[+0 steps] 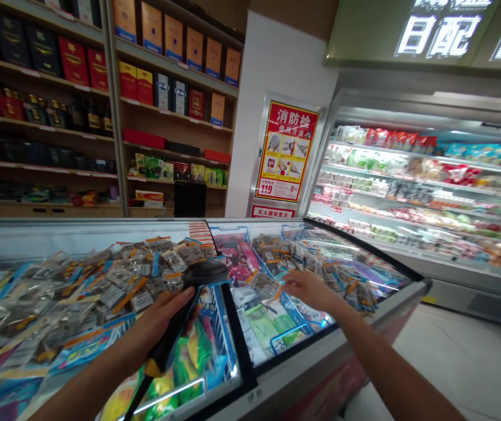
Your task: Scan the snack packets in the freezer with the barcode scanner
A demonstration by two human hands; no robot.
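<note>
The left forearm rises from the bottom left of the frame, slanting up and to the right. Its left hand (163, 318) is wrapped round the handle of a black-and-yellow handheld scanner (205, 271), thumb lying along the upper side, the scanner's head tipped up near the centre. A dark cable (138, 399) drops from the handle to the bottom edge. The right forearm comes in from the lower right, reaching up and leftward, wrist slightly bent. The right hand (309, 289) is held palm down, fingers drawn narrow in a pinch at the edge of a small clear packet (263, 285) with orange trim, just right of centre and near the scanner's head.

Under both hands stands a chest freezer (303, 365), with green and yellow bags (198, 345) at lower centre. Similar packets (127, 280) are heaped at centre left, more (347, 280) at centre right. Beyond, shelves of boxes (180, 52) fill the upper left, a red-and-yellow poster (288, 149) hangs at upper centre, and a lit refrigerated display (430, 193) spans the right.
</note>
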